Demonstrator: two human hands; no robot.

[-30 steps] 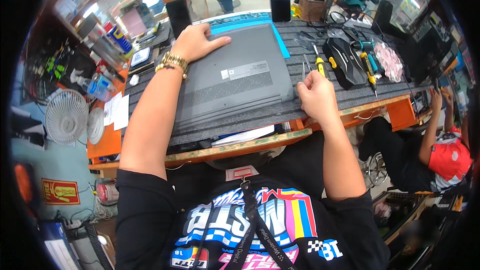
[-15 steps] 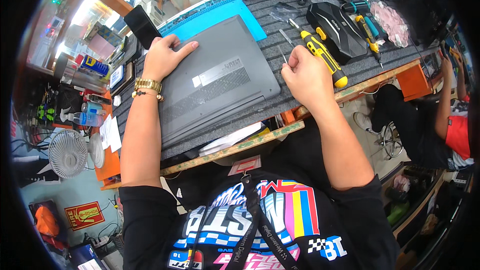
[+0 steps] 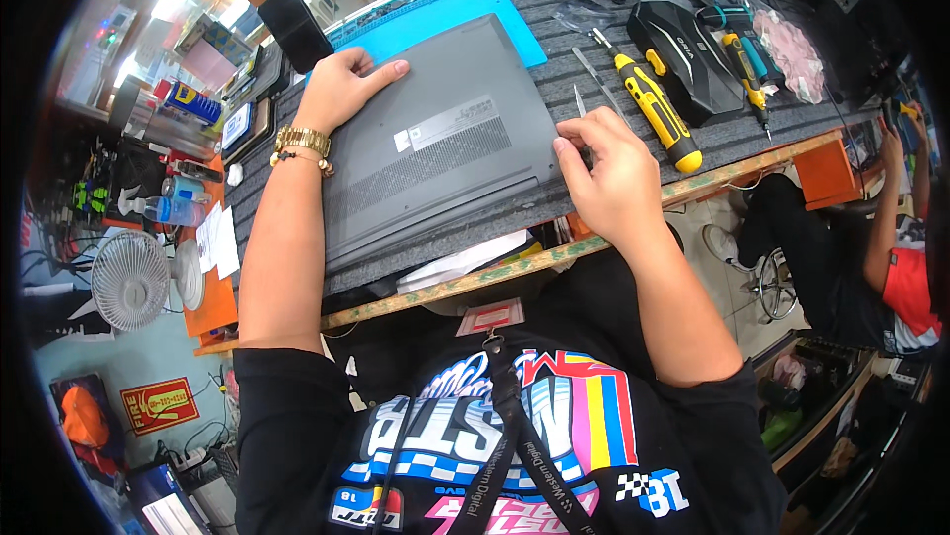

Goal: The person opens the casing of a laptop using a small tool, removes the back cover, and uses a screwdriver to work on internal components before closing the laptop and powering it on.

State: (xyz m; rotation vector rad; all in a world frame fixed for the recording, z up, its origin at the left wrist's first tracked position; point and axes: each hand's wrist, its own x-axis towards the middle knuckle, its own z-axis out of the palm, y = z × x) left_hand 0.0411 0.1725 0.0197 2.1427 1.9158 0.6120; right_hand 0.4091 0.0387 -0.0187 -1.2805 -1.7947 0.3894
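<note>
Dark striped mat (image 3: pixel 560 88), blue mat (image 3: pixel 518 28) over it, grey laptop (image 3: pixel 445 154) across both, underside up: could skid if I press unevenly, scratch if something sharp drags. My left hand (image 3: pixel 341 93) over far left edge, thumb spread from fingers. Right hand (image 3: pixel 616 174) at right edge, fingers curled; pointed metal tool (image 3: pixel 580 99) just beyond, cannot tell whether pinched.
</note>
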